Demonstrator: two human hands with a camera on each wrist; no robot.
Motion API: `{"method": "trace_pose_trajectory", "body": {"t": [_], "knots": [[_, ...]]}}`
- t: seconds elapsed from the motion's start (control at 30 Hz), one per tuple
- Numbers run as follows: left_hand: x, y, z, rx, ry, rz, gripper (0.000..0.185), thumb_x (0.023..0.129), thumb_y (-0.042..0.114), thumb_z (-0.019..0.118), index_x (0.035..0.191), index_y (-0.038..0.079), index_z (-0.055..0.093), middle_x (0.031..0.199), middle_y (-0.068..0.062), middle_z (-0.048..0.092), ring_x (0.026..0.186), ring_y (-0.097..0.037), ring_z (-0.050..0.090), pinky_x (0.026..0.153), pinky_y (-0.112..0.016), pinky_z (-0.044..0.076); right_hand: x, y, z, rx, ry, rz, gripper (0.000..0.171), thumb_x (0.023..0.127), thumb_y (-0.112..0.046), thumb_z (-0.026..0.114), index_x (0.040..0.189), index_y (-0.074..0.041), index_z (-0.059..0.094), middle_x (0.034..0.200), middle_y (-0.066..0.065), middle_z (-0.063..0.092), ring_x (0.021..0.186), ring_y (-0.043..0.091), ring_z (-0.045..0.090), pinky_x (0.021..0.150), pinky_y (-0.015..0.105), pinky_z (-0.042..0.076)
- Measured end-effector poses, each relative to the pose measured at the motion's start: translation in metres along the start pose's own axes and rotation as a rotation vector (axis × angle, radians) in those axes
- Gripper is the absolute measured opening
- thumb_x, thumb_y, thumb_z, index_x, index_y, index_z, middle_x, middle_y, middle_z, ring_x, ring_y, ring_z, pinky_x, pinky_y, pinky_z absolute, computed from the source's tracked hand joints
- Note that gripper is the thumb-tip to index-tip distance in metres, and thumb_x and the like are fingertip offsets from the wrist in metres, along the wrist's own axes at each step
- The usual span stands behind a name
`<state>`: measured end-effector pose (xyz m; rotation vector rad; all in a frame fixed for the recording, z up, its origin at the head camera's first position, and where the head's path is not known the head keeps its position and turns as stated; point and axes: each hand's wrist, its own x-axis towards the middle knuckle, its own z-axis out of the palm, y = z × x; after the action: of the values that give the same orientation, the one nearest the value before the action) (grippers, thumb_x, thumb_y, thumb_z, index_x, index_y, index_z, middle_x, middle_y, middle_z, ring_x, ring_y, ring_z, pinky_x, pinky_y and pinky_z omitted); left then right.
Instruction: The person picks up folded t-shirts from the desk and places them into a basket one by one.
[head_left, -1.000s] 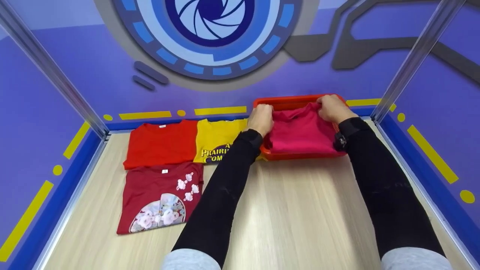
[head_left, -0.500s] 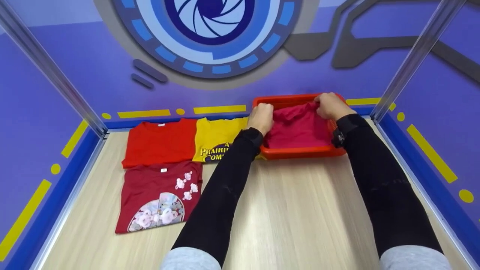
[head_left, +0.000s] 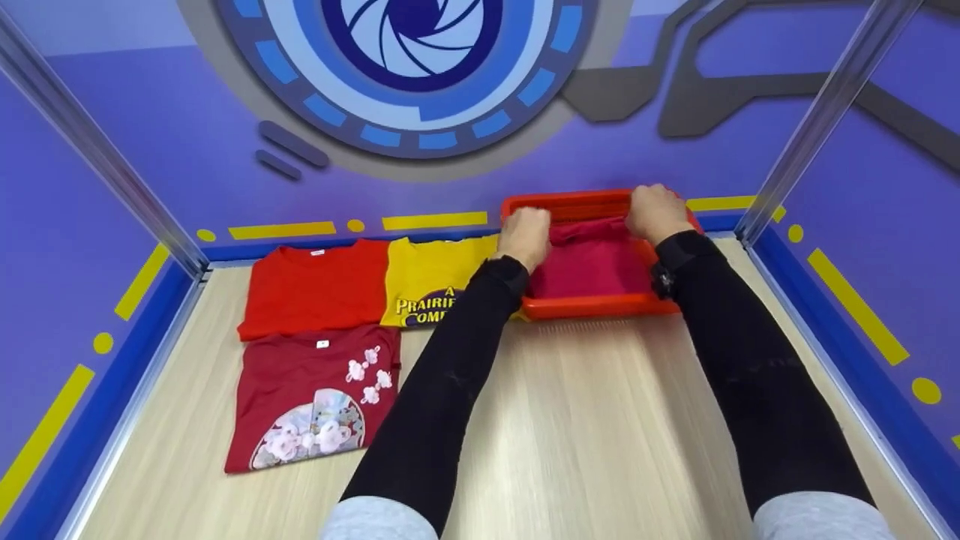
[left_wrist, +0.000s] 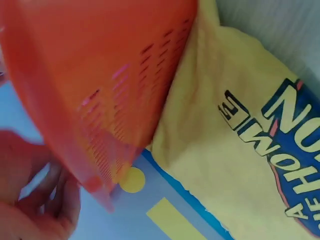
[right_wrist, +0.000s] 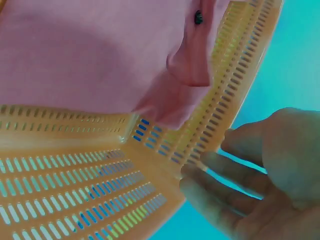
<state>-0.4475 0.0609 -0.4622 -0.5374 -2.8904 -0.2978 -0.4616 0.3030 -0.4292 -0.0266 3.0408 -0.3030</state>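
Nothing is being gripped by the right hand (head_left: 656, 213), fingers half-bent; the hold of the curled left hand (head_left: 525, 235) cannot be told. Toward 3 o'clock, a pink garment (head_left: 591, 264) is being cradled by a red perforated basket (head_left: 600, 305), long axis 9-to-3.

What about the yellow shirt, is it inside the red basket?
No, the yellow shirt lies on the table, outside the red basket.

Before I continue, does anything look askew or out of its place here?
The dark red shirt lies slightly askew: its lower edge slants. The pink garment in the red basket looks rumpled at one corner. I see no damage.
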Motion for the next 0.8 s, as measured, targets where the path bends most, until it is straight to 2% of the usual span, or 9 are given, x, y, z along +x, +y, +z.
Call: {"method": "trace_pose_trajectory", "body": {"t": [0.07, 0.17, 0.27, 0.33, 0.4, 0.53, 0.67, 0.73, 0.8], "knots": [[-0.003, 0.002, -0.003, -0.014, -0.083, 0.033, 0.012, 0.106, 0.013, 0.069, 0.108, 0.010, 0.080, 0.112, -0.008, 0.082, 0.108, -0.026, 0.078, 0.098, -0.038, 0.064, -0.001, -0.003, 0.002, 0.015, -0.045, -0.045, 0.030, 0.104, -0.014, 0.058, 0.117, 0.006, 0.076, 0.130, 0.034, 0.069, 0.116, 0.050, 0.067, 0.099, 0.062, 0.057], [-0.007, 0.003, -0.007, -0.055, -0.197, 0.073, 0.013, 0.106, 0.013, 0.067, 0.095, 0.012, 0.075, 0.098, -0.004, 0.076, 0.094, -0.021, 0.072, 0.088, -0.033, 0.058, -0.007, -0.007, 0.004, 0.023, -0.180, -0.136, 0.027, 0.107, -0.017, 0.057, 0.100, -0.002, 0.079, 0.100, 0.018, 0.073, 0.087, 0.030, 0.064, 0.080, 0.041, 0.054], [-0.015, 0.006, -0.009, -0.113, -0.297, 0.168, 0.019, 0.105, 0.011, 0.062, 0.088, 0.012, 0.071, 0.085, 0.000, 0.063, 0.080, -0.016, 0.057, 0.077, -0.030, 0.047, -0.014, -0.008, 0.007, -0.023, -0.321, -0.214, 0.032, 0.106, -0.016, 0.058, 0.075, -0.012, 0.067, 0.072, -0.001, 0.055, 0.067, 0.016, 0.046, 0.064, 0.029, 0.040], [-0.022, 0.009, -0.009, -0.144, -0.364, 0.234, 0.020, 0.106, 0.015, 0.060, 0.093, 0.012, 0.074, 0.086, 0.000, 0.060, 0.080, -0.017, 0.053, 0.078, -0.030, 0.045, -0.020, -0.007, 0.009, -0.060, -0.385, -0.238, 0.032, 0.102, -0.014, 0.059, 0.070, -0.016, 0.060, 0.067, -0.004, 0.053, 0.064, 0.013, 0.046, 0.060, 0.026, 0.039], [-0.031, 0.012, -0.007, -0.153, -0.437, 0.273, 0.027, 0.111, 0.025, 0.055, 0.105, 0.011, 0.077, 0.091, -0.003, 0.064, 0.086, -0.019, 0.058, 0.084, -0.032, 0.050, -0.027, -0.005, 0.014, -0.098, -0.426, -0.246, 0.030, 0.098, -0.013, 0.060, 0.068, -0.017, 0.056, 0.068, -0.003, 0.052, 0.064, 0.014, 0.049, 0.060, 0.027, 0.041], [-0.048, 0.019, -0.003, -0.121, -0.564, 0.267, 0.061, 0.118, 0.053, 0.036, 0.136, 0.009, 0.074, 0.125, -0.012, 0.075, 0.121, -0.024, 0.069, 0.117, -0.038, 0.052, -0.040, 0.001, 0.024, -0.118, -0.496, -0.210, 0.026, 0.104, -0.021, 0.060, 0.078, -0.016, 0.058, 0.079, 0.001, 0.056, 0.070, 0.018, 0.056, 0.064, 0.030, 0.047], [-0.057, 0.021, 0.000, -0.104, -0.586, 0.245, 0.083, 0.114, 0.072, 0.024, 0.151, 0.012, 0.068, 0.148, -0.013, 0.071, 0.140, -0.026, 0.066, 0.128, -0.041, 0.045, -0.047, 0.008, 0.033, -0.096, -0.521, -0.227, 0.037, 0.109, -0.028, 0.061, 0.074, -0.021, 0.053, 0.074, -0.003, 0.046, 0.066, 0.014, 0.048, 0.063, 0.029, 0.043], [-0.060, 0.021, 0.000, -0.098, -0.559, 0.253, 0.084, 0.113, 0.073, 0.024, 0.143, 0.012, 0.074, 0.135, -0.014, 0.076, 0.135, -0.026, 0.069, 0.126, -0.041, 0.047, -0.050, 0.010, 0.036, -0.084, -0.503, -0.240, 0.041, 0.110, -0.029, 0.061, 0.071, -0.022, 0.052, 0.071, -0.004, 0.043, 0.065, 0.013, 0.045, 0.063, 0.029, 0.040], [-0.063, 0.022, -0.001, -0.094, -0.500, 0.279, 0.081, 0.114, 0.071, 0.028, 0.125, 0.009, 0.080, 0.110, -0.012, 0.078, 0.119, -0.027, 0.074, 0.118, -0.040, 0.053, -0.053, 0.010, 0.037, -0.066, -0.458, -0.240, 0.042, 0.110, -0.028, 0.061, 0.070, -0.021, 0.053, 0.070, -0.004, 0.041, 0.065, 0.014, 0.043, 0.063, 0.030, 0.038]]}}
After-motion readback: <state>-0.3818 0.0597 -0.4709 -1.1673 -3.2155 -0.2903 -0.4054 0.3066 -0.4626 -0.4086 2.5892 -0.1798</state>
